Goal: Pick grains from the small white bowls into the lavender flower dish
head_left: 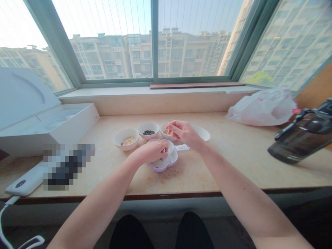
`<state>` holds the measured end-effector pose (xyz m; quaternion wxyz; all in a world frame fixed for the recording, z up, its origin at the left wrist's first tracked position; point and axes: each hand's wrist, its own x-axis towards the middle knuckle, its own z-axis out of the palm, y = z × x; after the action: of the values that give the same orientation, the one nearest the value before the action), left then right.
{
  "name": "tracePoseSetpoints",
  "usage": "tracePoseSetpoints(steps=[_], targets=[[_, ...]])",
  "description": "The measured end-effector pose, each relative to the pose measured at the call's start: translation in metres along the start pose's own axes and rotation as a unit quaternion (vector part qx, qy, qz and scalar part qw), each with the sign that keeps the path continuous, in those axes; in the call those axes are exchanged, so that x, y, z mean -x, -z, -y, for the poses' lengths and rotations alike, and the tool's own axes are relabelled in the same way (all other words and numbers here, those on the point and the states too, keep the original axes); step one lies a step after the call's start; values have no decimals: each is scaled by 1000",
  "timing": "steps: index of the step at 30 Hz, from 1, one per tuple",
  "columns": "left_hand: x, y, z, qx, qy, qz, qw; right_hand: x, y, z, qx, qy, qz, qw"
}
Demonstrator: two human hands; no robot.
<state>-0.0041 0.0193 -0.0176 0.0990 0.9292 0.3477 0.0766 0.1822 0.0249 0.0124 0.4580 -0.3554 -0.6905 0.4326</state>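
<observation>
The right hand [184, 135] dips pinched fingertips into a white bowl [164, 136] of orange flakes [168, 132]; whether they grip any, I cannot tell. The left hand [149, 151] curls over a lilac lobed dish [158, 166], its hold unclear. A loose pinch could scatter flakes onto the stone counter [241, 166].

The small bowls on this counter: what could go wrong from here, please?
The right hand is just above a white bowl that stands very close to the bowl of black grains, so a small knock could perhaps tip one or mix their contents. The left hand lies over a lilac dish; pressing on its edge might tilt it, and the crumbs already on the counter suggest that more could spill.
</observation>
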Motion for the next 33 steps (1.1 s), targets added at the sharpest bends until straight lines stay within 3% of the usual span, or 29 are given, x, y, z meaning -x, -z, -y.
tracePoseSetpoints(steps=[17, 20, 22, 25, 28, 30, 33], targets=[[-1, -4, 2, 36, -13, -6, 999, 1, 4, 2, 19, -2, -6, 1000], [1, 0, 2, 85, -12, -17, 996, -3, 15, 0, 80, 30, -47, 995], [3, 7, 1, 147, 9, -43, 988, -6, 25, -2, 177, 42, -105, 978], [6, 19, -3, 263, 58, -110, 957, -8, 42, -5, 386, -4, -191, 902], [9, 27, -7, 398, 80, -153, 901, -6, 55, -8, 509, -93, -188, 835], [9, 30, -9, 494, 78, -158, 852, -3, 61, -11, 538, -144, -170, 813], [9, 32, -8, 604, 69, -156, 779, -2, 64, -13, 545, -181, -146, 806]])
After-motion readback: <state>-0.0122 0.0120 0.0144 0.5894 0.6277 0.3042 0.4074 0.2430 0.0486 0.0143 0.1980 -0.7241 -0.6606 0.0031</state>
